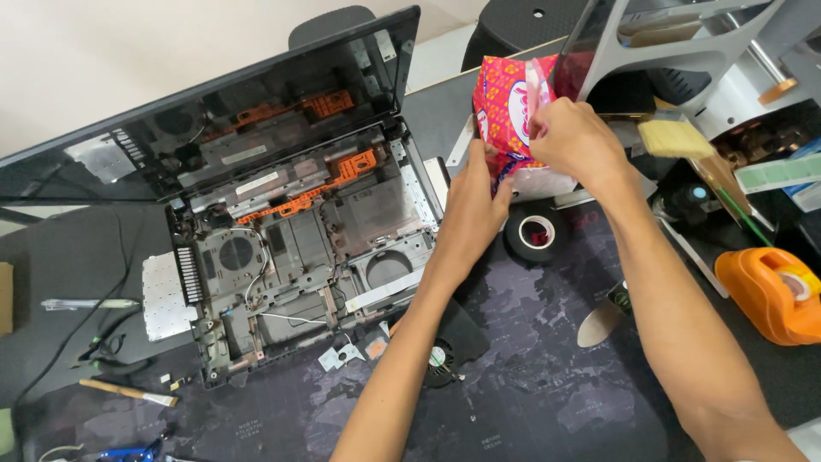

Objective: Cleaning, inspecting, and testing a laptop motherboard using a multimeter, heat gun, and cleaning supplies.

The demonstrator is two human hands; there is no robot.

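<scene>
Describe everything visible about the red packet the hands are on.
The red packet is a soft, glossy plastic pack, red-pink with small orange-yellow patterning and a white oval panel, with a white lower part showing beneath. It stands roughly upright at the far edge of the dark desk mat, just behind a black tape roll and right of the opened laptop. The left hand steadies its lower front; the right hand pinches its top, where a thin pinkish plastic strip sticks up.

A red-and-pink patterned plastic package [506,107] stands at the far centre. The dark, unlit laptop screen [214,120] leans at far left.
</scene>
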